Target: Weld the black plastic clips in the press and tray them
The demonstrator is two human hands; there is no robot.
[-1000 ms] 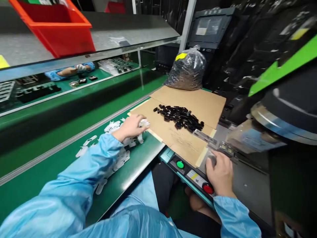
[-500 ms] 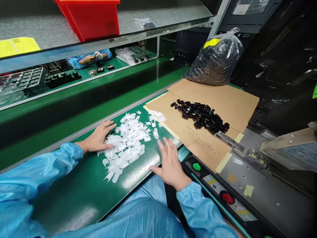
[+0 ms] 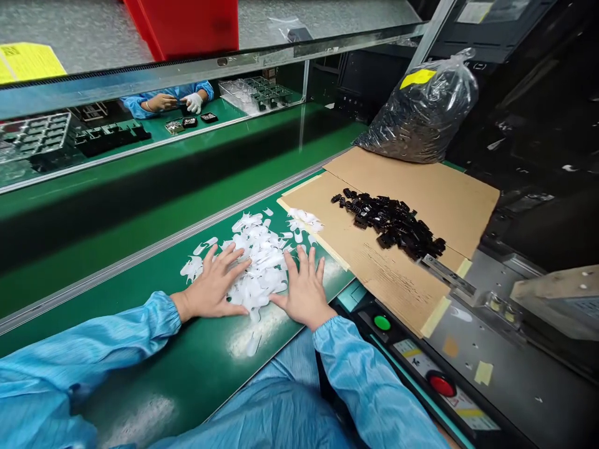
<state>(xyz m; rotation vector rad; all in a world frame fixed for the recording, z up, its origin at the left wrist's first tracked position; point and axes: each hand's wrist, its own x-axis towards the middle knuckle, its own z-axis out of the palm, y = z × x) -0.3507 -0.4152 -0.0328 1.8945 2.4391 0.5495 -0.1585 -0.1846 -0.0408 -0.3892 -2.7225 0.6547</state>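
Note:
A heap of thin white plastic pieces [image 3: 262, 249], some with forked ends, lies on the green work surface [image 3: 135, 368]. My left hand [image 3: 213, 284] rests on the left side of the heap, fingers spread and palm down. On the opposite side, my right hand [image 3: 304, 284] lies against the heap's edge with its fingers apart. Neither hand grasps anything. One loose white piece [image 3: 253, 345] sits nearer to me, and a few more lie left of my left fingertips. A smaller cluster of white pieces [image 3: 303, 219] overlaps the cardboard's taped edge.
Black plastic parts [image 3: 390, 221] are piled on the cardboard [image 3: 393, 280]. Behind them stands a filled clear bag [image 3: 425, 112]. A green button [image 3: 382, 322] and a red button [image 3: 441, 383] line the machine at right. Across the bench, a co-worker's hands [image 3: 175, 103] handle something small.
Both hands have closed in on the heap, the left moving right and the right moving slightly left. The white pieces are bunched more narrowly between them. The view has shifted a little.

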